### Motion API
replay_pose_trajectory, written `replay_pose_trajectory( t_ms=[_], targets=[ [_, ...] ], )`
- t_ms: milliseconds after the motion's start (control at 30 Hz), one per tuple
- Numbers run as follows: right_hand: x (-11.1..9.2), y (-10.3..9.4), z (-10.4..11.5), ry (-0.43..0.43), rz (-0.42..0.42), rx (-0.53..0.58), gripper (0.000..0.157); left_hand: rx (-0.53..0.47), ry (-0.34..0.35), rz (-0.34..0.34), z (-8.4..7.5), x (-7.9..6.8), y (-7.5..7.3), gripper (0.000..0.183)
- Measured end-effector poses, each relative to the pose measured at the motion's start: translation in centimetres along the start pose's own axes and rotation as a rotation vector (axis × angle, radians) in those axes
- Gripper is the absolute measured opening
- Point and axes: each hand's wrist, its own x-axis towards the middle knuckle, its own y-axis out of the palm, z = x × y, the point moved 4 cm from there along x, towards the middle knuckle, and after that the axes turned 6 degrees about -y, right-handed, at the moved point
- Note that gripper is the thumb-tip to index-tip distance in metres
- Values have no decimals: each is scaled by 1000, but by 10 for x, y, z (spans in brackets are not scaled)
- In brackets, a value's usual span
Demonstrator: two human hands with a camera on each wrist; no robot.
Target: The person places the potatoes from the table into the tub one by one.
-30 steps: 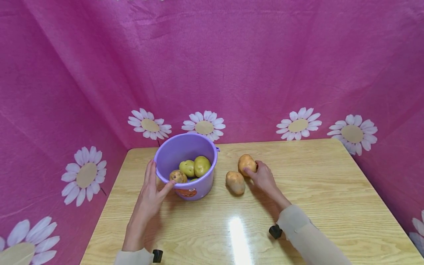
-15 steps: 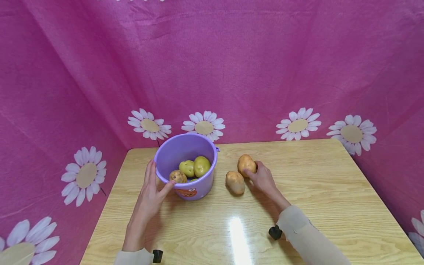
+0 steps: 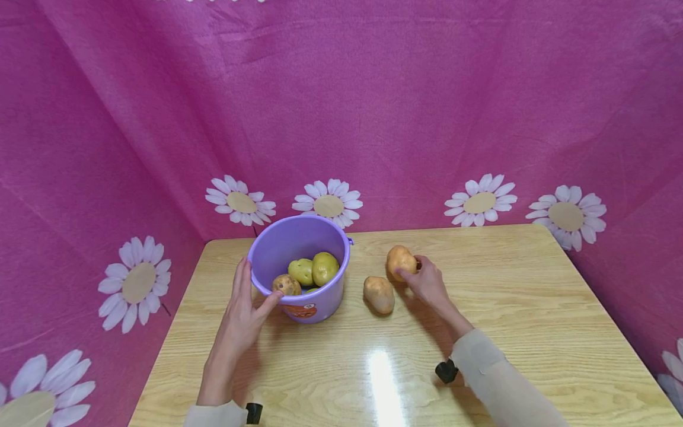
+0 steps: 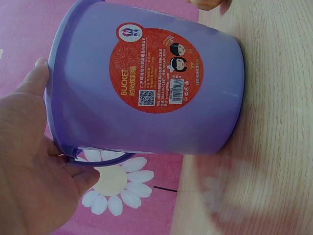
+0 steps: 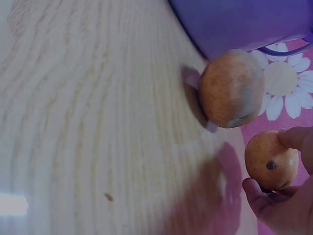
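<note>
A purple bucket (image 3: 325, 305) stands at the left of the table, with a red round label. My left hand (image 3: 238, 320) grips its rim from the near left, thumb at the front; the left wrist view has the fingers beside the handle (image 4: 115, 160). Inside lie greenish potatoes (image 3: 325, 268) and a brown potato (image 3: 286, 284); part of another is mostly hidden. My right hand (image 3: 428, 286) holds a tan potato (image 3: 400, 261) between thumb and fingers. It looks raised off the wood in the right wrist view, apart from its shadow. Another potato (image 3: 379, 295) lies between it and the bucket.
The light wooden table (image 3: 512, 320) backs onto a pink cloth (image 3: 373, 118) with white daisies, which also hangs at both sides. A bright light reflection (image 3: 385, 385) falls on the near part of the tabletop.
My right hand and the potato in it have shifted slightly right and up from beside the other potato, widening the space between them. The left hand and bucket stay put.
</note>
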Motion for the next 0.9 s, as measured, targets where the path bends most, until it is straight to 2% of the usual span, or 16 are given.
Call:
replay_pose_trajectory(
  t_ms=[133,400,900],
  targets=[
    [1,-7,6,-2,-1,7,66,-10,16,-8,0,0,0,95],
    [2,-23,24,-12,-7,29,67,2,-1,0,1,0,0,95],
    [13,-61,74,-55,-39,57,64,5,-11,3,1,-1,0,95]
  ],
)
